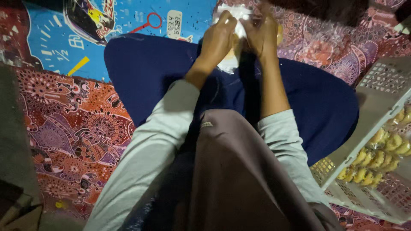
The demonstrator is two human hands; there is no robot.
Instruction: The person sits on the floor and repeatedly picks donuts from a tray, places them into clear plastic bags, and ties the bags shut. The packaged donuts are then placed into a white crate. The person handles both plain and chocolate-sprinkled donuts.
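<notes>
I sit cross-legged in dark blue trousers [154,68] on a patterned mat. Both hands meet at the top centre, above my legs. My left hand [218,38] and my right hand [262,34] are closed together on a small clear plastic bag [233,60] with something pale yellow inside. The bag's upper part shows white between the fingers; most of it is hidden by the hands. Grey sleeves cover both forearms to the wrists.
A white perforated plastic basket [376,98] stands at the right, holding several small yellow snack pieces [376,158]. A red-brown patterned mat [77,132] covers the floor at left. A blue printed sheet [55,38] lies at the top left.
</notes>
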